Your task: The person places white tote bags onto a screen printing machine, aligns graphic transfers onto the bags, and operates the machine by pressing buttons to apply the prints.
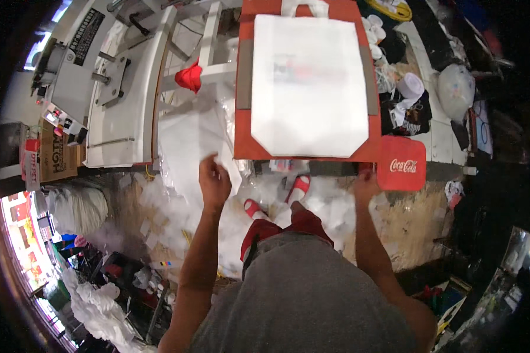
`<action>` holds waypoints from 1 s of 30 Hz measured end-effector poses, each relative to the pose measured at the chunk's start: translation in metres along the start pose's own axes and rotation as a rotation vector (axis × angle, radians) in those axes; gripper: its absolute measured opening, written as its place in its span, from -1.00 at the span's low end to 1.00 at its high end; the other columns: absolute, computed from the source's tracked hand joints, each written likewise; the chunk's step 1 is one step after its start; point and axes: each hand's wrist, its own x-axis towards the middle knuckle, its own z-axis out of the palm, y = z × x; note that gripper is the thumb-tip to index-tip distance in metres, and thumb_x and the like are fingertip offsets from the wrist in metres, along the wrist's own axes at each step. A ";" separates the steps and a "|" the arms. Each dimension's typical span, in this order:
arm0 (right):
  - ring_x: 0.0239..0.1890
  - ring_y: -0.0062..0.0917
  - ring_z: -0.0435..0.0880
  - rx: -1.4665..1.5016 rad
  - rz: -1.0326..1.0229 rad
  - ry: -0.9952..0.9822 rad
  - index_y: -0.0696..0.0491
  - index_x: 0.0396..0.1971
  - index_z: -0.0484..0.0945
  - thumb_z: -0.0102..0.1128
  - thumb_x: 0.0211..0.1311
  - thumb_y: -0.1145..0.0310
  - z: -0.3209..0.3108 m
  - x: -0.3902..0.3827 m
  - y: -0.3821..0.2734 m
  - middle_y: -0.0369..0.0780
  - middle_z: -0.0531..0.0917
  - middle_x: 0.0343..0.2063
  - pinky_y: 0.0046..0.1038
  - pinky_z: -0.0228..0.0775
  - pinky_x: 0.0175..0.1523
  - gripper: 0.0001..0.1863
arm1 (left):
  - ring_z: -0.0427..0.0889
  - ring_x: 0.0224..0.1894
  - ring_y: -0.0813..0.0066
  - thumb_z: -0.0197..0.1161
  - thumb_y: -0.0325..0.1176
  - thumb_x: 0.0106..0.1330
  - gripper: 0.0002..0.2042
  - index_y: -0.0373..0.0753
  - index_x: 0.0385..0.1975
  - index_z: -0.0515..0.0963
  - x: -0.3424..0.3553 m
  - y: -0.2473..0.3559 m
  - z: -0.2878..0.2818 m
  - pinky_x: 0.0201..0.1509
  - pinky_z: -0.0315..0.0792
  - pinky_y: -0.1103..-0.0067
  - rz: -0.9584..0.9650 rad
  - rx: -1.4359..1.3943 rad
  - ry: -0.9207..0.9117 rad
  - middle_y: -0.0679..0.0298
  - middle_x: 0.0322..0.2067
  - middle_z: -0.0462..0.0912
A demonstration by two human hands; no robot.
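A white fabric bag (309,88) lies flat on a red board (244,132) in front of me, its handle at the far end and a faint, blurry print in its middle. My left hand (215,183) is left of the board, fingers curled at the edge of a white fabric sheet (188,141) that hangs beside it. My right hand (366,187) is by the board's near right corner, smeared by motion. Just right of that hand is a red square pad (401,165) with white lettering; whether the hand touches it I cannot tell.
A white press machine (123,100) stands at the left, with a cardboard box (59,153) beside it. A red cloth (189,77) hangs on the white frame. Rolls and a white cup-shaped piece (410,87) crowd the right side. White scraps (330,220) litter the floor around my feet.
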 end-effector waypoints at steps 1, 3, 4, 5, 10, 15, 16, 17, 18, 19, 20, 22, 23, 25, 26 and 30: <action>-0.27 -0.22 0.61 -0.151 -0.101 -0.146 0.26 -0.27 0.53 0.06 0.25 0.36 0.021 -0.027 0.034 -0.06 0.62 -0.37 -0.25 0.44 -0.08 -0.75 | 0.52 -0.37 0.32 0.05 -0.61 0.25 -0.74 -0.36 -0.06 0.47 -0.030 -0.029 0.002 -0.26 0.43 0.49 0.025 -0.038 -0.016 0.09 -0.38 0.49; -0.30 -0.19 0.64 0.024 0.079 -0.394 0.20 -0.30 0.59 0.15 0.16 0.35 0.070 -0.087 0.019 0.05 0.66 -0.35 -0.22 0.46 -0.14 -0.78 | 0.48 -0.41 0.08 0.06 -0.63 0.16 -0.78 -0.36 -0.18 0.45 -0.097 -0.068 -0.025 -0.35 0.41 0.35 -0.049 0.078 -0.206 0.00 -0.40 0.45; -0.32 -0.19 0.65 -0.113 0.050 -0.450 0.16 -0.29 0.62 0.15 0.15 0.38 0.093 -0.100 0.008 -0.03 0.69 -0.35 -0.23 0.48 -0.14 -0.80 | 0.48 -0.39 -0.01 0.07 -0.62 0.15 -0.82 -0.36 -0.23 0.44 -0.121 -0.075 -0.039 -0.34 0.41 0.25 0.089 0.157 -0.242 -0.05 -0.38 0.47; -0.30 -0.20 0.65 -0.191 0.005 -0.545 0.14 -0.26 0.63 0.16 0.17 0.34 0.118 -0.114 0.000 -0.10 0.70 -0.34 -0.26 0.49 -0.14 -0.78 | 0.48 -0.39 -0.01 0.10 -0.59 0.16 -0.86 -0.35 -0.27 0.44 -0.153 -0.091 -0.053 -0.32 0.42 0.22 0.062 0.240 -0.305 -0.04 -0.41 0.48; 0.16 -0.29 0.43 -0.256 -0.171 -0.674 0.06 0.16 0.42 0.01 0.32 -0.03 0.226 -0.124 0.008 -0.12 0.51 0.08 -0.07 0.24 0.27 -0.44 | 0.57 -0.40 0.07 0.20 -0.50 0.20 -0.97 -0.27 -0.38 0.53 -0.272 -0.168 -0.100 -0.30 0.48 0.27 -0.224 0.255 -0.496 0.05 -0.49 0.54; 0.21 0.06 0.35 -0.623 0.041 -0.342 0.16 0.28 0.29 0.15 0.08 -0.33 0.241 -0.144 -0.091 0.10 0.30 0.26 0.11 0.21 0.23 -0.03 | 0.62 -0.36 0.06 0.23 -0.38 0.22 -0.90 -0.26 -0.37 0.56 -0.328 -0.224 -0.147 -0.24 0.50 0.22 -0.445 0.270 -0.638 0.04 -0.44 0.62; 0.19 0.06 0.35 -0.592 0.170 -0.352 0.17 0.29 0.23 0.22 -0.02 -0.36 0.242 -0.140 -0.090 0.12 0.30 0.23 0.15 0.20 0.21 0.05 | 0.64 -0.34 0.05 0.24 -0.36 0.23 -0.89 -0.26 -0.36 0.56 -0.330 -0.228 -0.152 -0.22 0.51 0.22 -0.513 0.317 -0.676 0.03 -0.41 0.63; 0.20 0.03 0.34 -0.594 0.245 -0.356 0.15 0.29 0.21 0.26 -0.04 -0.33 0.244 -0.137 -0.088 0.13 0.30 0.22 0.13 0.21 0.21 0.05 | 0.64 -0.34 0.05 0.24 -0.36 0.23 -0.89 -0.26 -0.36 0.56 -0.330 -0.234 -0.156 -0.22 0.51 0.22 -0.513 0.315 -0.686 0.03 -0.41 0.63; 0.21 0.00 0.33 -0.597 0.323 -0.360 0.13 0.29 0.19 0.31 -0.07 -0.29 0.244 -0.134 -0.087 0.13 0.30 0.21 0.10 0.22 0.21 0.05 | 0.65 -0.33 0.05 0.24 -0.33 0.23 -0.86 -0.26 -0.34 0.57 -0.331 -0.242 -0.160 -0.22 0.53 0.23 -0.550 0.334 -0.710 0.02 -0.40 0.64; 0.24 -0.03 0.32 -0.547 0.403 -0.432 0.11 0.23 0.24 0.42 -0.18 -0.22 0.240 -0.131 -0.095 0.14 0.29 0.21 0.10 0.25 0.18 0.03 | 0.67 -0.33 0.06 0.25 -0.30 0.24 -0.83 -0.26 -0.32 0.58 -0.335 -0.247 -0.168 -0.21 0.54 0.25 -0.598 0.359 -0.725 0.01 -0.38 0.65; 0.24 -0.03 0.32 -0.552 0.406 -0.445 0.11 0.23 0.24 0.42 -0.18 -0.22 0.241 -0.133 -0.097 0.14 0.29 0.21 0.10 0.25 0.18 0.03 | 0.67 -0.33 0.06 0.25 -0.30 0.24 -0.83 -0.26 -0.32 0.58 -0.339 -0.252 -0.173 -0.21 0.54 0.25 -0.610 0.366 -0.730 0.01 -0.38 0.65; 0.22 -0.08 0.38 -0.571 0.444 -0.227 0.09 0.22 0.25 0.53 -0.29 -0.12 0.237 -0.133 -0.087 0.08 0.39 0.17 0.02 0.29 0.18 0.05 | 0.68 -0.32 0.06 0.24 -0.25 0.25 -0.79 -0.24 -0.27 0.59 -0.331 -0.254 -0.175 -0.19 0.54 0.25 -0.613 0.263 -0.716 -0.01 -0.36 0.65; 0.19 -0.11 0.42 -0.480 0.313 -0.160 0.08 0.22 0.26 0.55 -0.31 -0.07 0.232 -0.132 -0.078 0.04 0.44 0.12 -0.03 0.32 0.18 0.05 | 0.68 -0.26 0.07 0.23 -0.23 0.26 -0.77 -0.23 -0.23 0.59 -0.329 -0.252 -0.176 -0.16 0.54 0.25 -0.630 0.242 -0.737 -0.01 -0.33 0.66; 0.12 -0.16 0.51 -0.400 0.059 -0.058 0.07 0.22 0.29 0.57 -0.30 0.04 0.235 -0.128 -0.051 -0.07 0.55 0.05 -0.14 0.38 0.18 0.00 | 0.68 -0.25 0.08 0.23 -0.24 0.27 -0.78 -0.24 -0.23 0.59 -0.331 -0.259 -0.174 -0.16 0.53 0.26 -0.683 0.262 -0.756 0.00 -0.34 0.66; 0.09 -0.15 0.54 -0.546 0.165 -0.070 0.08 0.20 0.30 0.53 -0.25 0.03 0.241 -0.126 -0.050 -0.08 0.54 0.10 -0.11 0.38 0.19 -0.05 | 0.68 -0.24 0.09 0.23 -0.25 0.27 -0.78 -0.25 -0.22 0.58 -0.336 -0.262 -0.171 -0.16 0.53 0.27 -0.728 0.280 -0.766 0.01 -0.35 0.66; 0.01 -0.15 0.63 -0.374 0.202 -0.253 0.17 0.13 0.37 0.55 -0.23 0.05 0.233 -0.109 -0.047 0.05 0.59 0.02 -0.16 0.45 0.17 -0.10 | 0.67 -0.31 0.16 0.25 -0.27 0.26 -0.78 -0.26 -0.21 0.57 -0.353 -0.276 -0.165 -0.22 0.52 0.32 -0.698 0.123 -0.705 0.03 -0.39 0.65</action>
